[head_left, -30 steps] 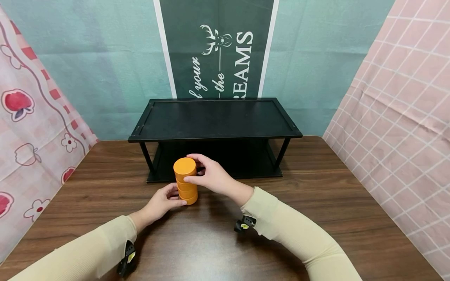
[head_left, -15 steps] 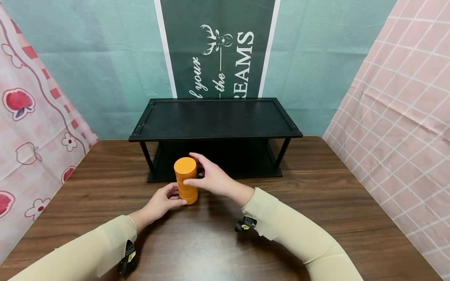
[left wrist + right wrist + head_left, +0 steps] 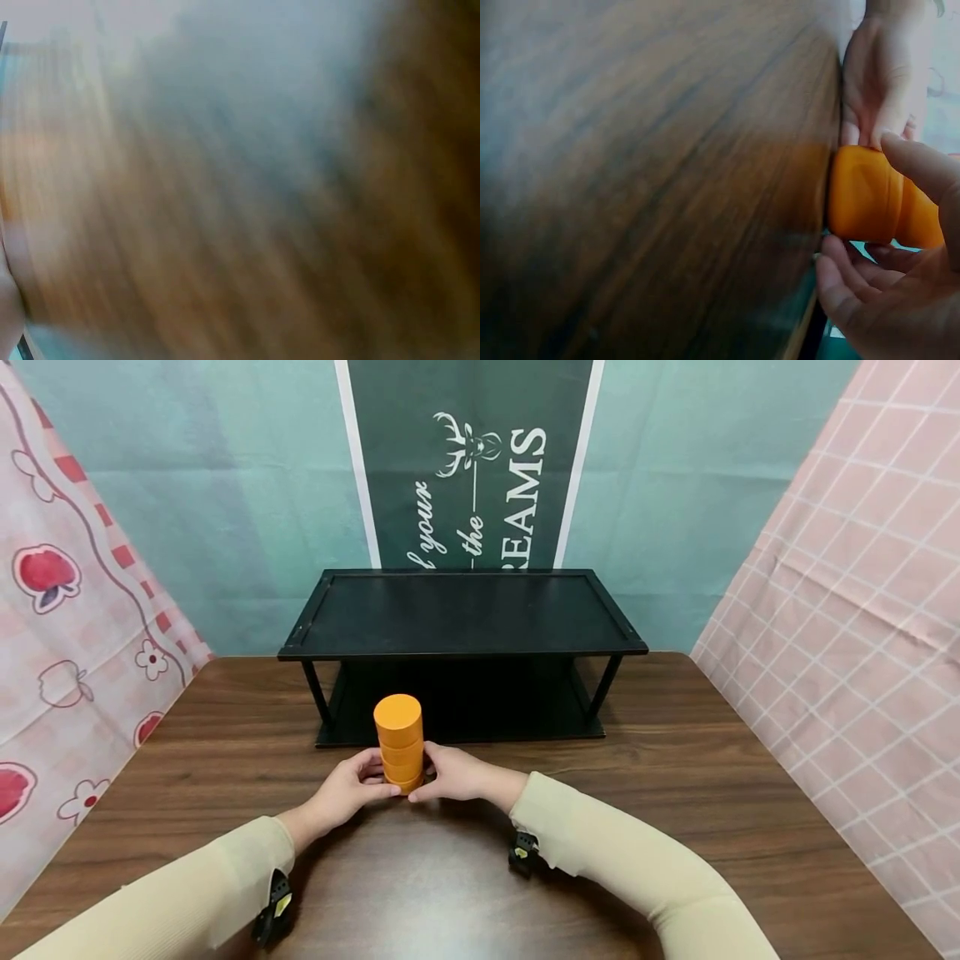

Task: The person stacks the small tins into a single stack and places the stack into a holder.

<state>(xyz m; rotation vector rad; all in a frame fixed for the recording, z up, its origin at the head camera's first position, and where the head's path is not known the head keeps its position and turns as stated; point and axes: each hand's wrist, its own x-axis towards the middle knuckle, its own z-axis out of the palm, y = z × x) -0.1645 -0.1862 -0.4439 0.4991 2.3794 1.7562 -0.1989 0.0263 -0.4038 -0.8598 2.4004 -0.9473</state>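
A stack of several orange cylinders point(image 3: 399, 735) stands upright on the wooden table, just in front of the black shelf. My left hand point(image 3: 345, 789) holds its base from the left, thumb at the front and fingers reaching round behind. From the right, my right hand point(image 3: 457, 774) is round the same base, its thumb tip close to the left thumb. In the right wrist view, the right thumb point(image 3: 922, 169) lies against the lowest orange piece point(image 3: 864, 193) with fingers curled on its other side. The left wrist view is mostly blur.
A black two-tier shelf point(image 3: 465, 614) stands at the back of the wooden table point(image 3: 675, 827). Behind it hangs a green cloth point(image 3: 660, 510) with printed lettering. Patterned cloths hang at the left point(image 3: 90, 610) and right point(image 3: 847, 627).
My right hand has moved down from the upper part of the orange stack to its base. The left hand keeps its place at the base. The head view has shifted slightly.
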